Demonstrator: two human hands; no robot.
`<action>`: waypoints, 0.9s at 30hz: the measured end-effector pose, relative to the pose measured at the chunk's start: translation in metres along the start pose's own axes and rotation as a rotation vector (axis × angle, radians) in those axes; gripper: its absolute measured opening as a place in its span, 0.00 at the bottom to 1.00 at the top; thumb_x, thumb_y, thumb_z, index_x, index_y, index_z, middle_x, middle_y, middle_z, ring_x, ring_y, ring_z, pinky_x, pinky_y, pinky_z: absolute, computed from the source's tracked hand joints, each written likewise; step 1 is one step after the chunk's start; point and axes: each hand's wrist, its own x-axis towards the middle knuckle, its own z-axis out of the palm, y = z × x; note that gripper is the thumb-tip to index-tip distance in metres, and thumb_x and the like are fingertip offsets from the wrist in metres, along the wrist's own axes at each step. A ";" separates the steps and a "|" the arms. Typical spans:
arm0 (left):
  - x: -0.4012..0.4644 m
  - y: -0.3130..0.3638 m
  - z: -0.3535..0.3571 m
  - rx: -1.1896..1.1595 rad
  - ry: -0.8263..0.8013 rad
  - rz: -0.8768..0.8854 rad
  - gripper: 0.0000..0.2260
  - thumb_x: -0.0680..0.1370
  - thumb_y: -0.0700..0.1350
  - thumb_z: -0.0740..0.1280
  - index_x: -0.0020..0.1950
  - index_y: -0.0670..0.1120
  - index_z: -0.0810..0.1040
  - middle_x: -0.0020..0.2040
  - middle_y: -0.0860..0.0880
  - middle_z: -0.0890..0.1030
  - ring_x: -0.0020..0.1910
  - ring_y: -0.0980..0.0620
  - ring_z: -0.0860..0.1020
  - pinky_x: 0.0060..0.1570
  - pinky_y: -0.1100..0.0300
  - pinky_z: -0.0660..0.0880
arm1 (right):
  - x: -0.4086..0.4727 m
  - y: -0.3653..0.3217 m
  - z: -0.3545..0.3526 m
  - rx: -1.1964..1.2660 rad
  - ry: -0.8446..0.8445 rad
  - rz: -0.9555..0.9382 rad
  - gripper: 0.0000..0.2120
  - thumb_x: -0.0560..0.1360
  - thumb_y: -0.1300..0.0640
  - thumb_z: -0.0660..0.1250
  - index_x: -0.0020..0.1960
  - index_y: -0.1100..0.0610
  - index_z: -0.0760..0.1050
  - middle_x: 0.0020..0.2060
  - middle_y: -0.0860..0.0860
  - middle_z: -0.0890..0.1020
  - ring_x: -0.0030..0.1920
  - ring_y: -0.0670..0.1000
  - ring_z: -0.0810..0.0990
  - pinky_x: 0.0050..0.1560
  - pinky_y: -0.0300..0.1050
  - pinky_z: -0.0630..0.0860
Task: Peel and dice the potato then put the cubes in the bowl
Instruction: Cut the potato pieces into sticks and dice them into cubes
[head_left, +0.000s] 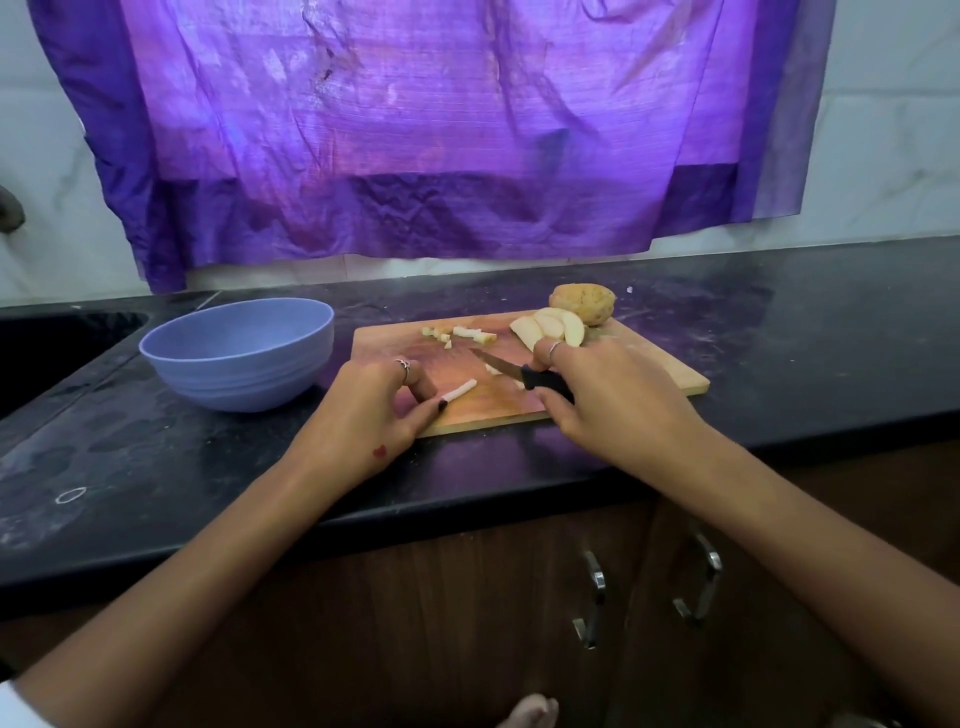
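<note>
The potato strip (461, 389) is pinched on the board (649, 364) by the left hand (382, 410), just left of the knife (519, 371) gripped by the right hand (613, 395) (cubes (467, 333) lie beyond, the bowl (239, 353) further left), and is best cut in even crosswise strokes.

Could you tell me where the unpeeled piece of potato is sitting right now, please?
In the head view, the unpeeled potato piece sits at the far right corner of the cutting board, just behind the pale slices.

Bowl (238, 353) left of cutting board (644, 364)
</note>
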 end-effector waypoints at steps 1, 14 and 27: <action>0.000 -0.001 0.000 0.001 0.000 0.001 0.03 0.76 0.47 0.70 0.46 0.49 0.82 0.45 0.53 0.83 0.43 0.59 0.78 0.45 0.62 0.74 | 0.000 0.002 -0.001 0.045 0.023 0.034 0.11 0.78 0.50 0.63 0.60 0.50 0.72 0.43 0.49 0.74 0.46 0.51 0.73 0.40 0.43 0.65; 0.000 0.000 0.002 0.027 0.022 0.022 0.03 0.76 0.47 0.70 0.47 0.50 0.83 0.42 0.55 0.80 0.36 0.62 0.75 0.36 0.70 0.67 | -0.003 0.000 0.006 0.211 -0.056 0.012 0.12 0.76 0.50 0.66 0.59 0.48 0.74 0.41 0.47 0.75 0.41 0.48 0.72 0.37 0.42 0.67; 0.000 0.001 0.000 0.022 -0.002 -0.006 0.04 0.76 0.48 0.70 0.48 0.50 0.83 0.48 0.52 0.83 0.46 0.56 0.78 0.49 0.53 0.76 | -0.007 -0.008 0.000 0.107 0.051 -0.043 0.12 0.78 0.51 0.63 0.61 0.50 0.72 0.38 0.48 0.72 0.40 0.52 0.73 0.32 0.43 0.61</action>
